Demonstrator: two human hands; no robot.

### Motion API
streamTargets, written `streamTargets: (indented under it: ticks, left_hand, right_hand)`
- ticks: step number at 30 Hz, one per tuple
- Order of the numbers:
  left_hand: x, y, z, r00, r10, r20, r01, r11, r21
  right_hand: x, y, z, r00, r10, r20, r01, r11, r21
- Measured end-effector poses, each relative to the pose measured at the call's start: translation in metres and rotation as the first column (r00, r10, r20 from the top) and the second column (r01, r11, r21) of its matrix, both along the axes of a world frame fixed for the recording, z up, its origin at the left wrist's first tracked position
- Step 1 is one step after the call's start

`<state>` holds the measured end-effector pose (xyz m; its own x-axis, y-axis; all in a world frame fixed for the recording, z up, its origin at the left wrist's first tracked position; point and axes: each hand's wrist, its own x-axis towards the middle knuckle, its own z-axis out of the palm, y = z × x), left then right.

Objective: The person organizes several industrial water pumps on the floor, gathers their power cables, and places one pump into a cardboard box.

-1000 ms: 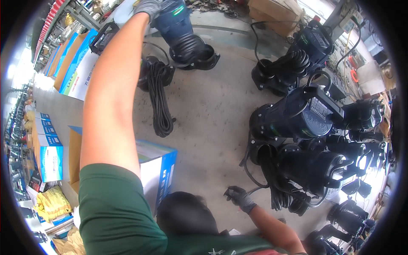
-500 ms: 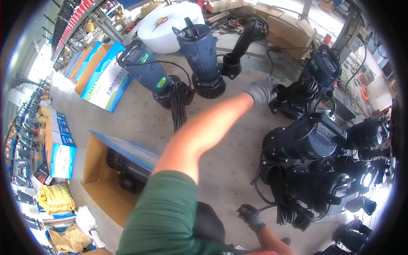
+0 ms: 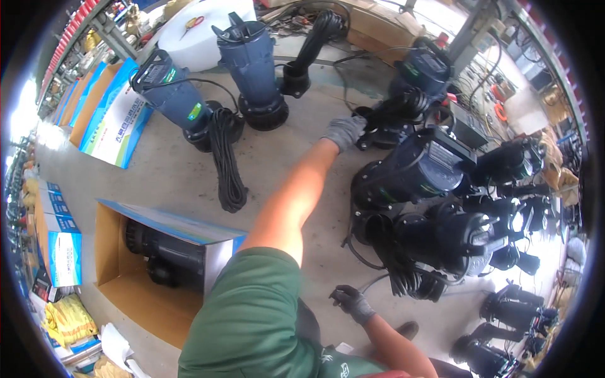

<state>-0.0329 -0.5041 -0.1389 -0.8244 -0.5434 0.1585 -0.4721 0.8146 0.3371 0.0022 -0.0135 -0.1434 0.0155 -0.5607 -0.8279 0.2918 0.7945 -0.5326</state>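
My left hand (image 3: 345, 132), in a grey glove, reaches forward with its fingers closed at the outlet flange of a dark submersible pump (image 3: 423, 72). A coiled black cable (image 3: 397, 108) lies over that pump's outlet. Lower down, my right hand (image 3: 353, 303), also gloved, hangs near the floor beside a black cable, its fingers loosely bent and apart. Another pump (image 3: 409, 170) lies on its side between my hands, and one more pump (image 3: 441, 239) with bundled cable sits below it. An open carton (image 3: 142, 302) at my left has a pump (image 3: 170, 252) lying inside.
Two upright pumps, one (image 3: 252, 72) with its outlet and one (image 3: 173, 94) with hanging cable, stand at the far left. Behind them is a white foam roll (image 3: 208, 44) with scissors on it. Blue-and-white cartons (image 3: 116, 120) line the left; more pumps (image 3: 513, 309) crowd the right.
The whole view has shifted, so most things appear further left. My left hand stays at the same pump's outlet, and my right hand stays low. More of the carton's inside now shows.
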Motion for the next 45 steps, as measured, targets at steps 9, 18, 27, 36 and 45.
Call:
streamTargets:
  ticks: [9, 18, 27, 36, 45]
  left_hand:
    - [0.097, 0.081, 0.008, 0.967, 0.25, 0.053, -0.241, 0.961, -0.138]
    - [0.189, 0.176, 0.016, 0.927, 0.354, 0.124, -0.353, 0.935, -0.033]
    - [0.251, 0.175, 0.015, 0.739, 0.667, -0.095, -0.641, 0.652, -0.406]
    - [0.199, 0.252, -0.046, 0.44, 0.893, -0.089, -0.074, 0.135, 0.988]
    - [0.158, 0.268, 0.063, 0.328, 0.944, 0.043, -0.217, 0.031, 0.976]
  right_hand:
    - [0.003, 0.006, -0.017, 0.952, 0.304, -0.044, -0.306, 0.948, -0.086]
    - [0.013, -0.024, -0.023, 0.839, 0.524, -0.147, -0.545, 0.806, -0.232]
    - [0.006, -0.046, -0.005, 0.897, 0.422, -0.128, -0.438, 0.818, -0.374]
    - [-0.017, -0.065, 0.001, 0.993, 0.077, 0.094, -0.039, 0.935, -0.353]
    - [-0.003, -0.086, 0.014, 0.963, -0.019, 0.27, 0.142, 0.885, -0.444]
